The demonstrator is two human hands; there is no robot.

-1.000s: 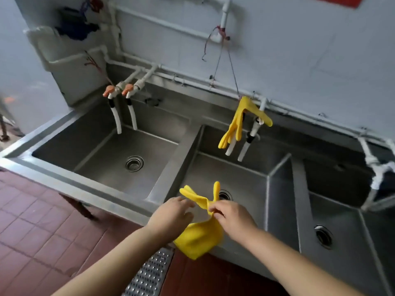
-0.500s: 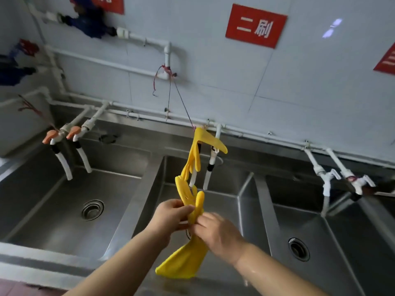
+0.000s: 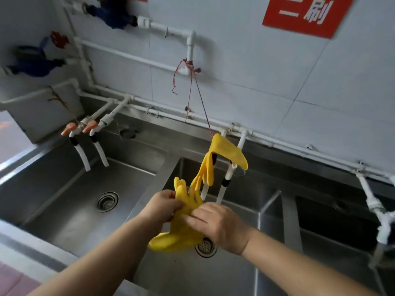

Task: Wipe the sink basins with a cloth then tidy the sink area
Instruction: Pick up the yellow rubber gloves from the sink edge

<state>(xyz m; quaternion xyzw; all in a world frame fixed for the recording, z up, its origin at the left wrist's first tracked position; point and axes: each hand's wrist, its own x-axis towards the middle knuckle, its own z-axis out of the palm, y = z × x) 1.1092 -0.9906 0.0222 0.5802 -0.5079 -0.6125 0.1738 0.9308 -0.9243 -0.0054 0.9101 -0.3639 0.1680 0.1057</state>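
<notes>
Yellow glove [image 3: 181, 229] pinched by both hands, left hand [image 3: 163, 207] & right hand [image 3: 220, 226], near hung glove [image 3: 222, 159]. No cloth seen; prob. wiping done, tidying underway.

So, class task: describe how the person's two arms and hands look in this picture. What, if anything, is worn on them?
Both forearms are bare right to the bottom edge of the picture: no sleeve shows. The left hand and the right hand wear no gloves. No watch, bracelet or ring can be seen on the parts that show.
</notes>
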